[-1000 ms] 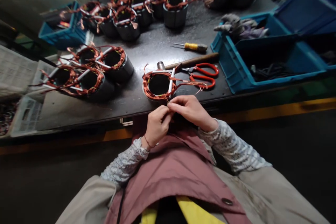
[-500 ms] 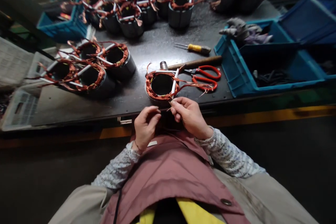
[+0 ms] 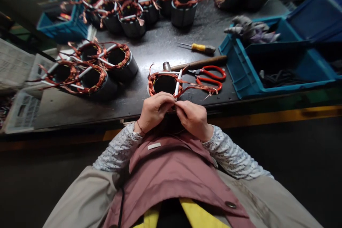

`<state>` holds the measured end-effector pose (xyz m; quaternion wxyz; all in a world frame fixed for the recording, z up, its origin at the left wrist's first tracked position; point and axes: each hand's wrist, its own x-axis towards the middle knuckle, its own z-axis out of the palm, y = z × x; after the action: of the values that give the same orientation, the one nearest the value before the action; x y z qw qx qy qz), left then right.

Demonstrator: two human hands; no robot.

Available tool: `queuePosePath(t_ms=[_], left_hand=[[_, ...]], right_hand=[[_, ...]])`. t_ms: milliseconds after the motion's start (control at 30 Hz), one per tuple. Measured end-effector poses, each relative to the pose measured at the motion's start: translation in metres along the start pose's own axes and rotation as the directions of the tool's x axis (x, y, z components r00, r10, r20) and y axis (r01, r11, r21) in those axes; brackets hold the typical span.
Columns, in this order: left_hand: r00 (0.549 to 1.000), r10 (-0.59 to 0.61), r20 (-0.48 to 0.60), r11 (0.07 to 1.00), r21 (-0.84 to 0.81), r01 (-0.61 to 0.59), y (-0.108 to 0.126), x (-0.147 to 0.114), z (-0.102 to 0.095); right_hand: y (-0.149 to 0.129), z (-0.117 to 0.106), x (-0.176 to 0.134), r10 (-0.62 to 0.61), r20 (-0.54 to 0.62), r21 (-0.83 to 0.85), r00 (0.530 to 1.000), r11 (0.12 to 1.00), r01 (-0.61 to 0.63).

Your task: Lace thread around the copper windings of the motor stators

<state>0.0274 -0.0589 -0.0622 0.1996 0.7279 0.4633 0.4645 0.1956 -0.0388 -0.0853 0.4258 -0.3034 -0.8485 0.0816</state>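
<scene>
Nearest the camera, the left hand [image 3: 155, 112] and the right hand [image 3: 192, 118] meet at the near edge of the dark metal workbench [image 3: 160, 48], knuckles up and fingertips pressed together at the rim of a black cylindrical motor stator wound with copper wire [image 3: 164, 83]. Both hands are curled closed with thumbs and forefingers pinched at the stator's six o'clock edge, seemingly on a thin copper strand, though the strand itself is too fine to make out between the fingers. A white insulating sleeve [image 3: 177, 84] lies across the winding at about three o'clock of the bore, and loose copper leads [image 3: 199, 87] trail off to the right. Just beyond them, at two o'clock from the stator, lie red-handled scissors [image 3: 210, 77], touching or nearly touching a wooden-handled hammer [image 3: 197, 63] that rests behind the stator at twelve to one o'clock. Farther at one o'clock lies a yellow-handled screwdriver [image 3: 199, 47]. At nine to ten o'clock sits a cluster of three similar wound stators [image 3: 92, 69]. At three o'clock stands a blue plastic bin [image 3: 240, 78] holding dark cables, with grey gloves [image 3: 249, 30] draped on its far rim. At the far edge, eleven to one o'clock, more wound stators [image 3: 149, 1] are crowded together.
</scene>
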Motion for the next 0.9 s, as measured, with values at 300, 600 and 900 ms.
queuePosePath(t_ms=[300,600,900], left_hand=[[0.988,-0.156,-0.018,0.988,0.002,0.157,0.002,0.003,0.001],[0.977,0.175,0.125,0.863,0.458,-0.213,0.006,-0.003,0.003],[0.937,-0.164,0.307,0.980,0.158,0.120,0.010,0.023,-0.016]], right_hand=[[-0.003,-0.003,0.007,0.072,-0.070,0.091,0.995,0.994,-0.065],[0.002,-0.008,0.006,0.020,-0.065,0.033,0.998,0.999,-0.018],[0.001,0.000,0.009,0.108,-0.060,0.144,0.992,0.985,-0.099]])
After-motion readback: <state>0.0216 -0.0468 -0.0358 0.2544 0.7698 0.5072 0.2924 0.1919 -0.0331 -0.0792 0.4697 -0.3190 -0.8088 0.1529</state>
